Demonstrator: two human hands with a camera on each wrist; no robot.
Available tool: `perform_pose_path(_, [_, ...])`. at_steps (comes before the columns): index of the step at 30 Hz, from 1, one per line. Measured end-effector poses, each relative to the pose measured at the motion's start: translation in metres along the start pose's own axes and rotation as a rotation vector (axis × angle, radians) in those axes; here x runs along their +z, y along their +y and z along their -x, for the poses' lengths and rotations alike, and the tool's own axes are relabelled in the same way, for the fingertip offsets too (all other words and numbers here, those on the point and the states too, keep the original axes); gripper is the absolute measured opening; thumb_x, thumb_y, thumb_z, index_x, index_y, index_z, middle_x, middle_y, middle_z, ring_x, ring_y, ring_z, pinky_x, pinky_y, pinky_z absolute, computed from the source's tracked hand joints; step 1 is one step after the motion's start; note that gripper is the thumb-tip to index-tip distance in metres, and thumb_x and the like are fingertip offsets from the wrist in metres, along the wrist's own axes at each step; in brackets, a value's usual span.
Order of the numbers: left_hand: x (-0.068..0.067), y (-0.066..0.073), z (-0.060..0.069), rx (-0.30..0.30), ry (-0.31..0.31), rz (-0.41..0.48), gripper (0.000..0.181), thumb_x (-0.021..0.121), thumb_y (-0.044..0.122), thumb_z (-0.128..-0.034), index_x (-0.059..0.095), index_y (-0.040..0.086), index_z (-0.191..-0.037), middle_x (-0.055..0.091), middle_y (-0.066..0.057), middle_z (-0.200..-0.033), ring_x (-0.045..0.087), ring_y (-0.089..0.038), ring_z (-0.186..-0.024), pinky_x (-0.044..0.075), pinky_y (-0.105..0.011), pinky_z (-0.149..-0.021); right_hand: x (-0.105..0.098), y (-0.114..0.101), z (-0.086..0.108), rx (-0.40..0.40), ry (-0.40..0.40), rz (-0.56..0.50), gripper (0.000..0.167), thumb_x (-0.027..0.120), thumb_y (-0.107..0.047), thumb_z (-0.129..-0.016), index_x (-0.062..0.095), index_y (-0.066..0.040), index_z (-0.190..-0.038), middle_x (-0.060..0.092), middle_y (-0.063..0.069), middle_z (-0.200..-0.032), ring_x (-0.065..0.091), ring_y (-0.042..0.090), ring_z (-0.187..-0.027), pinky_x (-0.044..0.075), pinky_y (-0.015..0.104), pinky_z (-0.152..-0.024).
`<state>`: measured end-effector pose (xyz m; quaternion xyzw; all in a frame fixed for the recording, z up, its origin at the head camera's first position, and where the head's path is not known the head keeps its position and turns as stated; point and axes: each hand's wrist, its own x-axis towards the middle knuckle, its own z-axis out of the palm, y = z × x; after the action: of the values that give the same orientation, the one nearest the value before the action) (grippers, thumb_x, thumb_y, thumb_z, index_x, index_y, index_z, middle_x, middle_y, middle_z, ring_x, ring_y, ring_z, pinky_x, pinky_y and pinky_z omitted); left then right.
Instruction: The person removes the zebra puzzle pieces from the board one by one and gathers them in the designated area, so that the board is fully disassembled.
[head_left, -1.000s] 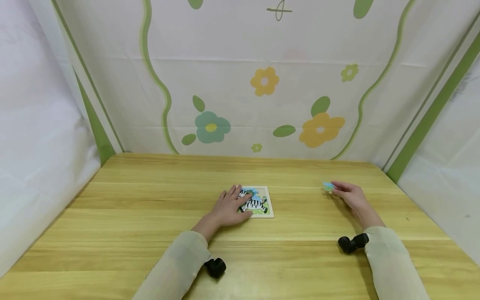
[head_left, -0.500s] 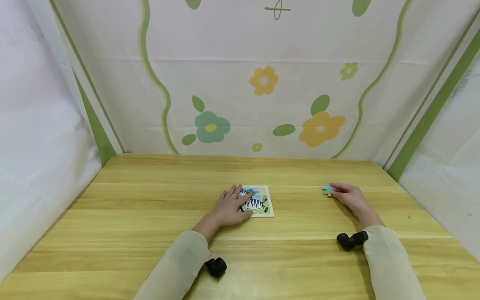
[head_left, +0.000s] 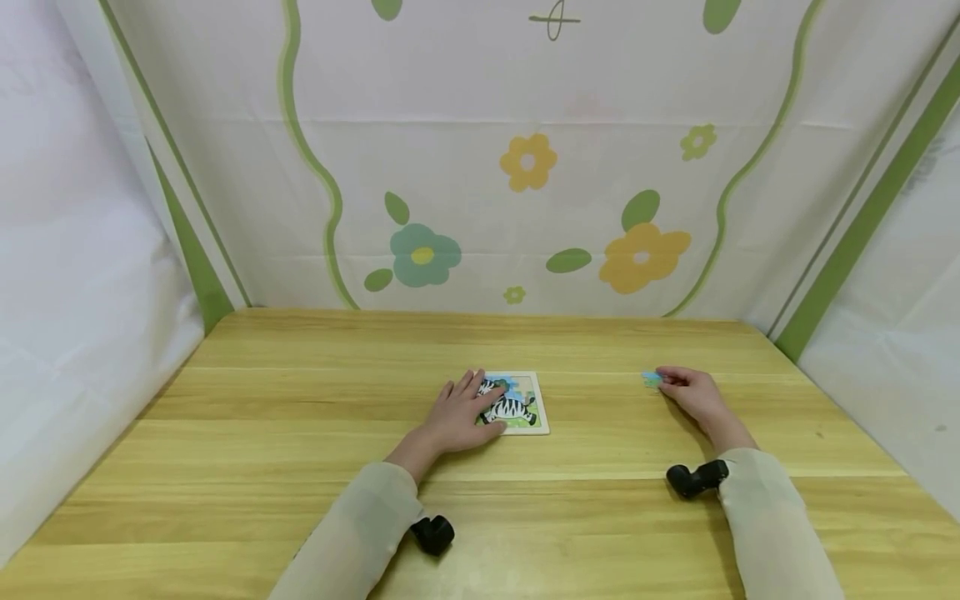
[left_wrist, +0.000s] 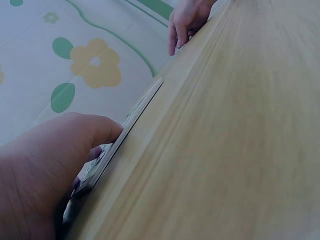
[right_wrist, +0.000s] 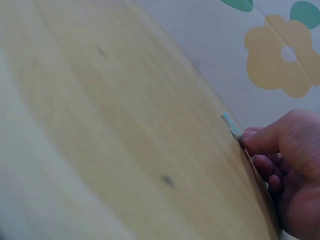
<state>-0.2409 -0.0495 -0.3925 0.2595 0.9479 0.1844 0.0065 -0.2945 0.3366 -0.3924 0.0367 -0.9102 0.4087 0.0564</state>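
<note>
A square zebra jigsaw puzzle (head_left: pixel 517 409) in a pale wooden frame lies on the table. My left hand (head_left: pixel 457 417) rests flat across its left side with fingers spread, hiding part of the picture. In the left wrist view the thumb of my left hand (left_wrist: pixel 55 160) touches the frame's near edge. Well to the right of the board, my right hand (head_left: pixel 696 396) pinches a small blue and green puzzle piece (head_left: pixel 651 379) between thumb and fingers. The right wrist view shows this piece (right_wrist: pixel 231 125) edge-on, close to the tabletop.
The wooden table (head_left: pixel 570 517) runs back to a white cloth (head_left: pixel 465 192) printed with flowers and leaves. More white cloth hangs at the left and right sides. A small black camera (head_left: pixel 697 480) sits at the right wrist, and another black camera (head_left: pixel 432 535) at the left.
My right hand has shifted slightly left with the puzzle piece, which has changed its tilt in the fingers. My left hand has stayed on the puzzle.
</note>
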Motion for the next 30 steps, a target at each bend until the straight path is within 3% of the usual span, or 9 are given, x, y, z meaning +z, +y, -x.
perform_pose_path(5, [0.000, 0.001, 0.000, 0.000, -0.002, -0.006, 0.059, 0.039, 0.049, -0.0852, 0.029, 0.022, -0.136, 0.010, -0.014, -0.141, 0.004, -0.027, -0.128, 0.005, -0.047, -0.099, -0.002, 0.000, 0.000, 0.034, -0.021, -0.027, 0.039, 0.050, -0.013, -0.087, 0.046, 0.008, -0.120, 0.049, 0.023, -0.108, 0.045, 0.009, -0.082, 0.038, 0.018, -0.067])
perform_pose_path(10, [0.000, 0.002, -0.001, 0.002, 0.006, 0.000, 0.058, 0.040, 0.048, -0.0849, 0.031, 0.020, -0.135, 0.011, -0.016, -0.141, 0.005, -0.029, -0.128, 0.006, -0.048, -0.098, -0.007, -0.007, -0.001, 0.133, -0.082, -0.169, 0.052, 0.049, -0.027, -0.088, 0.037, 0.006, -0.127, 0.035, 0.025, -0.126, 0.034, 0.033, -0.110, 0.033, 0.038, -0.087])
perform_pose_path(14, [0.000, 0.002, -0.001, 0.002, 0.010, -0.006, 0.058, 0.040, 0.048, -0.0849, 0.032, 0.021, -0.135, 0.012, -0.016, -0.141, 0.005, -0.029, -0.128, 0.006, -0.048, -0.098, -0.009, -0.014, -0.002, 0.192, -0.105, -0.238, 0.060, 0.050, -0.034, -0.086, 0.032, 0.003, -0.131, 0.026, 0.023, -0.133, 0.023, 0.035, -0.120, 0.023, 0.046, -0.094])
perform_pose_path(18, [0.000, 0.001, 0.000, 0.001, 0.006, -0.002, 0.058, 0.040, 0.048, -0.0848, 0.032, 0.021, -0.135, 0.011, -0.016, -0.141, 0.005, -0.028, -0.128, 0.006, -0.048, -0.098, -0.009, -0.025, -0.002, 0.160, -0.106, -0.243, 0.060, 0.049, -0.034, -0.087, 0.033, 0.004, -0.130, 0.031, 0.022, -0.131, 0.033, 0.032, -0.112, 0.031, 0.042, -0.090])
perform_pose_path(22, [0.001, 0.000, 0.000, -0.008, 0.011, 0.017, 0.059, 0.041, 0.049, -0.0842, 0.031, 0.021, -0.135, 0.011, -0.015, -0.141, 0.005, -0.027, -0.128, 0.005, -0.047, -0.099, -0.004, -0.042, -0.003, 0.084, -0.112, -0.247, 0.058, 0.048, -0.032, -0.088, 0.034, 0.007, -0.128, 0.034, 0.026, -0.128, 0.037, 0.035, -0.110, 0.031, 0.044, -0.090])
perform_pose_path(26, [0.002, -0.001, -0.001, -0.017, 0.029, 0.028, 0.060, 0.042, 0.049, -0.0834, 0.032, 0.021, -0.135, 0.012, -0.015, -0.141, 0.005, -0.027, -0.128, 0.005, -0.046, -0.099, 0.008, -0.061, -0.006, 0.028, -0.125, -0.267, 0.054, 0.049, -0.027, -0.088, 0.037, 0.010, -0.125, 0.038, 0.029, -0.123, 0.040, 0.040, -0.106, 0.031, 0.047, -0.089])
perform_pose_path(30, [0.002, -0.001, -0.001, -0.021, 0.049, 0.045, 0.062, 0.044, 0.048, -0.0827, 0.033, 0.017, -0.135, 0.013, -0.017, -0.140, 0.006, -0.028, -0.128, 0.007, -0.046, -0.099, 0.023, -0.076, -0.009, -0.005, -0.123, -0.261, 0.050, 0.052, -0.026, -0.087, 0.042, 0.009, -0.123, 0.047, 0.026, -0.116, 0.048, 0.035, -0.098, 0.036, 0.045, -0.083])
